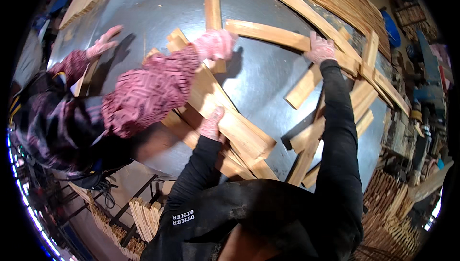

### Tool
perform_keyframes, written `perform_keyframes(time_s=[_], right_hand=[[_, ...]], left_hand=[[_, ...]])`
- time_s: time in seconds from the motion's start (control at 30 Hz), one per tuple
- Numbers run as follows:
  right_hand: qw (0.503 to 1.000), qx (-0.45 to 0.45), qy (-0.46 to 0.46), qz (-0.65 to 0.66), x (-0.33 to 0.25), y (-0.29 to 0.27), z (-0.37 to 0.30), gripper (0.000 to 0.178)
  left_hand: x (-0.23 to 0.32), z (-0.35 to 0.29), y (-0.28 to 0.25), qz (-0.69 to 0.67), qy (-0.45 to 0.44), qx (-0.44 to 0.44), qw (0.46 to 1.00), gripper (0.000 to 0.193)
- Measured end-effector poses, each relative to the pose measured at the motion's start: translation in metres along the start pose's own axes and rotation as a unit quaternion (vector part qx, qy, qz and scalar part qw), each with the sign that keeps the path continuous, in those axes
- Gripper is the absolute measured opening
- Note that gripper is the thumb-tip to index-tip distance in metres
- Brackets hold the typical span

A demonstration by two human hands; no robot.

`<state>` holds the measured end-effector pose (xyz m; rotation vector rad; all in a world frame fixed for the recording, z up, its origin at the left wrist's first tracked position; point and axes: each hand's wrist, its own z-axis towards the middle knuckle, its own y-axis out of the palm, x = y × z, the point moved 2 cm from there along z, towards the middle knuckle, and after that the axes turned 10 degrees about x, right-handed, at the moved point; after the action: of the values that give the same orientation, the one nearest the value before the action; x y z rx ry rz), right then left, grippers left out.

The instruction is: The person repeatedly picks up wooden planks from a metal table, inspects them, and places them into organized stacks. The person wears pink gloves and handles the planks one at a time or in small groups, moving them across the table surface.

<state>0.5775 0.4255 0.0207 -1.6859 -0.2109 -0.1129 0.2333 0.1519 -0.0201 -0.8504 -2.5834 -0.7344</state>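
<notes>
My left hand, in a pale pinkish glove, grips the near edge of a wide wooden board lying on a stack of boards at the table's near side. Its thumb rests on top; the other fingers are mostly hidden. Farther out to the right, my right hand, gloved alike, closes over a long wooden slat. That slat runs leftward from my hand and also lies over other slats on the right. Beneath the right hand, a shorter slat slants toward me.
At the left, a co-worker in patterned pink sleeves reaches a gloved hand over the boards. A metal-topped table carries several crossed slats. Stacked wood strips stand at the lower right, with a ribbed hose beside them.
</notes>
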Motion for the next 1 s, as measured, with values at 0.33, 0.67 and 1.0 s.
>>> perform_keyframes(time_s=[0.33, 0.67, 1.0], right_hand=[[0.838, -0.063, 0.129, 0.526, -0.057, -0.014, -0.111, 0.099], [0.819, -0.119, 0.149, 0.542, -0.115, -0.016, -0.236, 0.067], [0.872, -0.137, 0.040, 0.468, -0.168, -0.021, -0.240, 0.060]], left_hand=[[-0.038, 0.011, 0.028, 0.042, 0.122, 0.022, 0.991, 0.045], [-0.099, -0.016, 0.030, 0.080, 0.104, -0.036, 0.991, 0.060], [-0.088, -0.022, 0.021, -0.125, -0.042, -0.055, 0.990, 0.061]])
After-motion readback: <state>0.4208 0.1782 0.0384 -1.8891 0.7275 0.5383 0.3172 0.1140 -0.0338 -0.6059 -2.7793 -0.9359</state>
